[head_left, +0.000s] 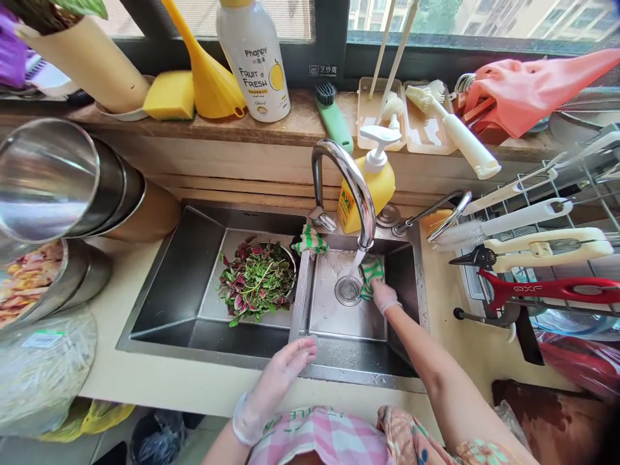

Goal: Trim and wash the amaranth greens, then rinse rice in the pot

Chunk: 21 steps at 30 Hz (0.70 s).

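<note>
Gloved right hand (385,297), fingers pressed together on a green-striped dishcloth (372,276), in a steel sink (368,379); gloved left hand (276,378), fingers lightly spread, empty on its front rim.

Your gloved right hand (385,296) holds a green-striped cloth (372,276) beside the drain (347,290) under the running tap (367,242); your gloved left hand (283,368) rests on the sink's front edge (358,376).

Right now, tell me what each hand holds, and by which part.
The right hand holds a green-striped cloth by its near end; the left hand holds nothing.
</note>
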Motion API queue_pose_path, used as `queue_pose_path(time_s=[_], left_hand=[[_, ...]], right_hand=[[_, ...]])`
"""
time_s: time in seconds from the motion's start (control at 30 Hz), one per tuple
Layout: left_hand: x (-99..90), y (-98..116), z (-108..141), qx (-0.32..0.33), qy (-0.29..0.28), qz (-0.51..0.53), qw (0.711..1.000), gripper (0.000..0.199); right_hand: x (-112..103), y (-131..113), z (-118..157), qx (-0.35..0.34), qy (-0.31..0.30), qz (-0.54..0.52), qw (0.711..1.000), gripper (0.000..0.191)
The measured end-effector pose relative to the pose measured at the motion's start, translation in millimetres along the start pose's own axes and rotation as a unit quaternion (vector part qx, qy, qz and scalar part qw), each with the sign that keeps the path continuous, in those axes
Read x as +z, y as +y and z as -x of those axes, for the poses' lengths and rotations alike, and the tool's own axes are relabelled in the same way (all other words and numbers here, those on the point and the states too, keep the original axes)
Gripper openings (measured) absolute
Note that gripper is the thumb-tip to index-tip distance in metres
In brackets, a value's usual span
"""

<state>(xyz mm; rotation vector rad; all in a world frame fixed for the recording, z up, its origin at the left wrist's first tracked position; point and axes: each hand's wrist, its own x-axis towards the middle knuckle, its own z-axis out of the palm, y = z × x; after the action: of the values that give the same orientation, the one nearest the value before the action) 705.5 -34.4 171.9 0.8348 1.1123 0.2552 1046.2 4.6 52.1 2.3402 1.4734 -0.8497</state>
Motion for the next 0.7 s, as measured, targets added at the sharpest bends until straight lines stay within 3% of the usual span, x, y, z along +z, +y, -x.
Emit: queue_pose_path(time_s=[0.07,0.17,0.27,0.33,0.43,0.5,0.6,0.7], left_hand=[[3.6,4,-5,0.027,-0.008,-0.039,0.999,0.052],[6.8,14,-16,0.104,-0.003,-0.199,0.975,0.047],[10.0,30,-29,0.206,-0.004,-0.386,0.899,0.072],[11.4,40,-34,0.249,-0.025,-0.449,0.858,0.075],[6.1,52,-31,0.247,-0.036,-0.452,0.857,0.044],[-5.1,59,-23,0.250,-0.046,-0.444,0.859,0.031],[-30.2,69,-10,0.301,-0.096,-0.443,0.839,0.025],[-52.1,67,-7,0.293,-0.137,-0.453,0.831,0.023]], right_hand=[[9,-4,21,-0.047,-0.031,-0.026,0.998,0.026],[10,-18,58,-0.125,-0.050,-0.065,0.989,0.020],[-5,-52,101,-0.245,-0.026,-0.166,0.955,0.017],[-16,-82,129,-0.299,0.013,-0.237,0.924,0.017],[-24,-118,163,-0.285,0.082,-0.295,0.909,0.012],[-25,-123,175,-0.283,0.100,-0.329,0.895,0.010],[-29,-96,173,-0.245,0.130,-0.332,0.902,0.013],[-53,-57,144,-0.112,0.206,-0.273,0.933,0.017]])
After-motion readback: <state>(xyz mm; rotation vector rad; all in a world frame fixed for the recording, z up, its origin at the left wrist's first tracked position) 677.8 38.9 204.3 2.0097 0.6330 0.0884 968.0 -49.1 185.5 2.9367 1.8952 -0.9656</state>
